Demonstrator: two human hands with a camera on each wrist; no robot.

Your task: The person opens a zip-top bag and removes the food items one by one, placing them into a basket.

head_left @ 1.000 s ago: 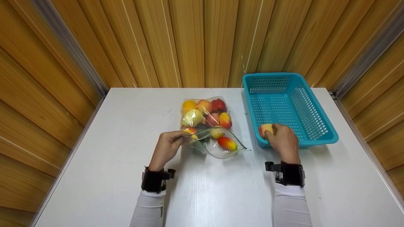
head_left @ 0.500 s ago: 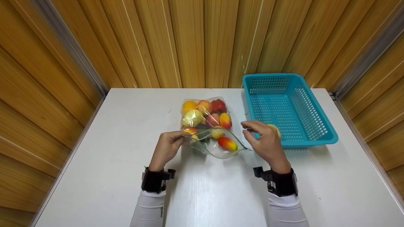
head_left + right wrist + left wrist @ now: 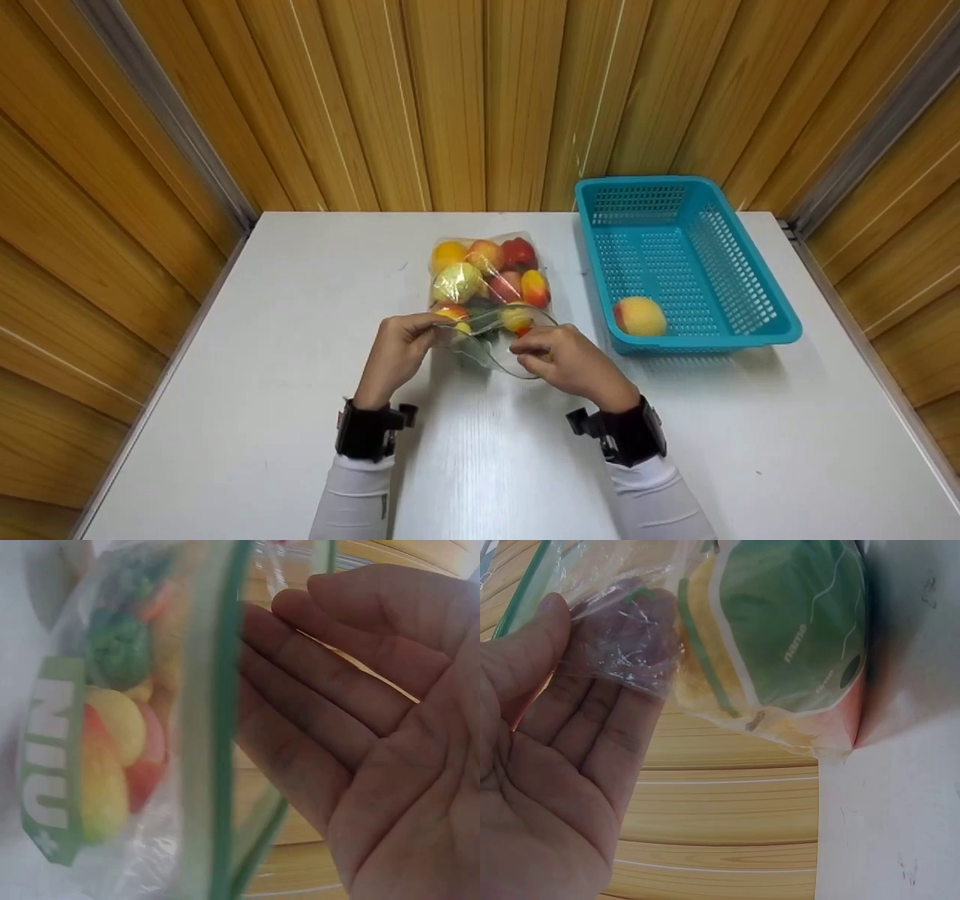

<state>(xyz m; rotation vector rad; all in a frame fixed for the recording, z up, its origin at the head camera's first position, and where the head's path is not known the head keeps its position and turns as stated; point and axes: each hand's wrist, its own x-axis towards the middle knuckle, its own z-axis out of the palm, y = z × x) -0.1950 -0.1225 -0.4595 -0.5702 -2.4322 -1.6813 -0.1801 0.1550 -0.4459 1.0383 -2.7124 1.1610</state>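
A clear zip bag (image 3: 499,361) full of fruit lies mid-table, its mouth toward me. My left hand (image 3: 397,356) pinches the left edge of that mouth between thumb and fingers. In the left wrist view, a purple fruit (image 3: 626,634) shows through the film beside the fingers. My right hand (image 3: 581,367) is at the mouth's right side, holding nothing, with its fingers extended past the green zip strip (image 3: 221,720) in the right wrist view. Inside the bag are a red-yellow mango (image 3: 105,787), a dark green vegetable (image 3: 118,649) and several other fruits.
A turquoise basket (image 3: 720,343) with perforated walls stands at the right rear of the white table (image 3: 247,360). One yellow-red peach (image 3: 641,316) sits in its near left corner. Wood-patterned panels (image 3: 480,105) enclose the table at the back and sides.
My right hand has let go of the peach in the basket and moved left to the bag's mouth, covering the mango there. The left hand keeps its grip on the bag.
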